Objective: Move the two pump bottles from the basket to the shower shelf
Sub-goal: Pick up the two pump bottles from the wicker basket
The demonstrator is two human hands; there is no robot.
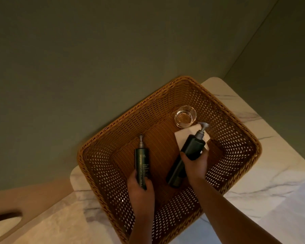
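Hands reach down into a brown woven basket (236, 138) that sits on a pale marble-patterned table (280, 182), and each one has hold of a dark pump bottle. The left hand (142, 189) is wrapped around the lower part of the slim round bottle (141, 161), its grip closed on the body with fingers curled over the right side; this bottle points away towards the far side, pump nozzle at the far end, with pale lettering running along its side. The right hand (195, 164) has its grip closed around the middle of the square-shouldered bottle (188, 152), thumb on the left edge and fingers on the right. That bottle lies tilted, with its grey pump head up and to the right and its base down and to the left, near the basket floor. Both bottles are inside the basket; whether they rest on its floor or are raised off it is unclear. Beneath the pump end of the square-shouldered bottle lies a white folded paper (183, 136) on the basket floor. Just beyond it, towards the far right of the basket, stands a small clear glass (185, 118), upright. A plain green-grey wall fills the far part of the view, and a tan surface lies at the near left
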